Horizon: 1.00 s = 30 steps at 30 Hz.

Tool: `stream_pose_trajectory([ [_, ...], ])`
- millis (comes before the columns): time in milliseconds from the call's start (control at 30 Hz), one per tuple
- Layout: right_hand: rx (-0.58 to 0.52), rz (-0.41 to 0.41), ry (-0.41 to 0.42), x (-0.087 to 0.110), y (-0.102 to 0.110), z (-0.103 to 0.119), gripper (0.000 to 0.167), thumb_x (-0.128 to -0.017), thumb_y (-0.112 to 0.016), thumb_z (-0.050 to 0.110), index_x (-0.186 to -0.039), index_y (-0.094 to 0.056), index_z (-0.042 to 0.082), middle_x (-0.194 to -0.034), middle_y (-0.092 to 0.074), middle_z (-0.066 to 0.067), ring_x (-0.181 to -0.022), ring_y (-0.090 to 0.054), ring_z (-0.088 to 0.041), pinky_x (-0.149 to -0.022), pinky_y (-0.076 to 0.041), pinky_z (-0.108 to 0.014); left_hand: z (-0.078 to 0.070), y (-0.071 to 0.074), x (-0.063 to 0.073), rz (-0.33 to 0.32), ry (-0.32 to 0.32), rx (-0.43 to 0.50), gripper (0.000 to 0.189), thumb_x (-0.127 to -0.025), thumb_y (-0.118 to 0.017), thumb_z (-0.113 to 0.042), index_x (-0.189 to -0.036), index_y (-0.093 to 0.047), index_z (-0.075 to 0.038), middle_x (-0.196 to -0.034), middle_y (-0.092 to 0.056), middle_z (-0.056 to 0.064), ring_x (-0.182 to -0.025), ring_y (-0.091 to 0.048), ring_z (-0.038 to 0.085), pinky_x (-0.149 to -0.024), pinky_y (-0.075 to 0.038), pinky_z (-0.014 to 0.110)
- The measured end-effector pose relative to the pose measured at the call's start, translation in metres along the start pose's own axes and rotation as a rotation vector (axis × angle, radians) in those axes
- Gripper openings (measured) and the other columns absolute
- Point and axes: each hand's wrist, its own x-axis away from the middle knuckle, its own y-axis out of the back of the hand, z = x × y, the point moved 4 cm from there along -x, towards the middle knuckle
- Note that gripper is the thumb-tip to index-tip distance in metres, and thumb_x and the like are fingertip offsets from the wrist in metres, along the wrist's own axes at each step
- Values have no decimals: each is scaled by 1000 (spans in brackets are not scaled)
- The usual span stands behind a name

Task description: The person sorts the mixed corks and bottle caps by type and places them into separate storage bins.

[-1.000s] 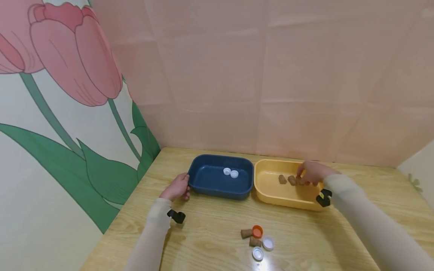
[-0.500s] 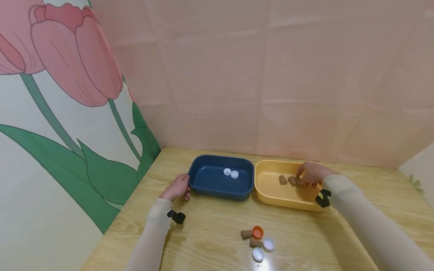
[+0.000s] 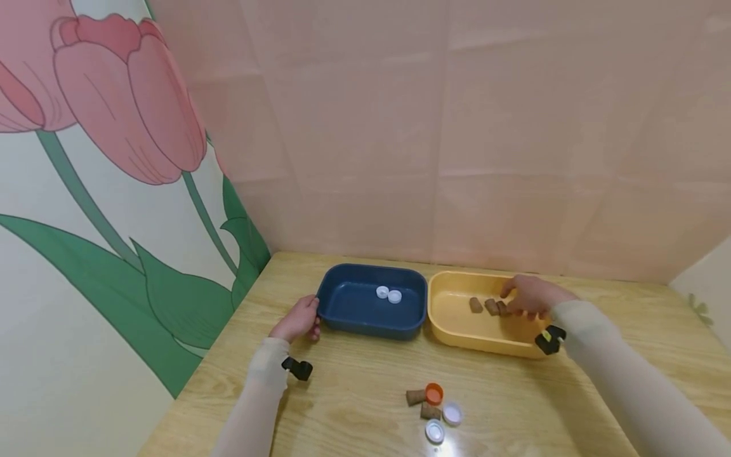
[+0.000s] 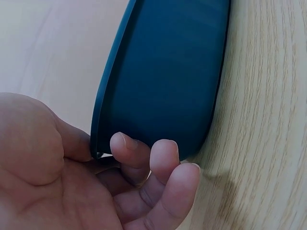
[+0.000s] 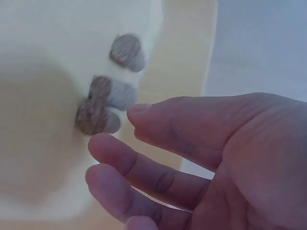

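My left hand grips the left end of a dark blue plastic bin; in the left wrist view the thumb lies at its rim and the other fingers curl by its outer wall. Two white bottle caps lie inside the bin. My right hand is inside the yellow bin, thumb and fingers parted with nothing between them. Just beyond its fingertips in the right wrist view are several brown corks, two close together and one a little apart.
On the wooden table in front of the bins lie two corks, an orange-red cap and two white caps. The bins stand side by side near a pink sheet behind. A tulip-patterned wall is at left.
My right hand has let go of a cork and drawn slightly right, its fingers parting. My left hand stays at the blue bin.
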Motion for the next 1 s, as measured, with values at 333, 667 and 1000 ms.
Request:
stream_pose_trajectory([
  [333,87,-149,250,32,-16,42,22,-94,-67,15,-112,-67,2,-83,-67,-4,-61,-60,-16,-54,-51,-31,2,0,-4,8,-3,-11,34,-111,-24,-18,-113,-49,5,-73,-45,7,-56,-53,21,-52,-53,33],
  [667,112,-190,456,56,-65,68,10,-88,-76,16,-89,-66,15,-73,-58,9,-63,-52,-3,-57,-45,-23,-4,3,-4,-11,5,-27,32,-111,-25,-17,-114,-49,4,-73,-45,6,-56,-53,21,-53,-54,35],
  [1000,-9,1,499,65,-131,68,32,-81,-82,33,-100,-66,14,-77,-60,8,-69,-55,-4,-60,-46,-23,-1,2,-3,-7,9,-30,34,-111,-25,-19,-116,-50,4,-73,-45,6,-57,-53,21,-53,-54,34],
])
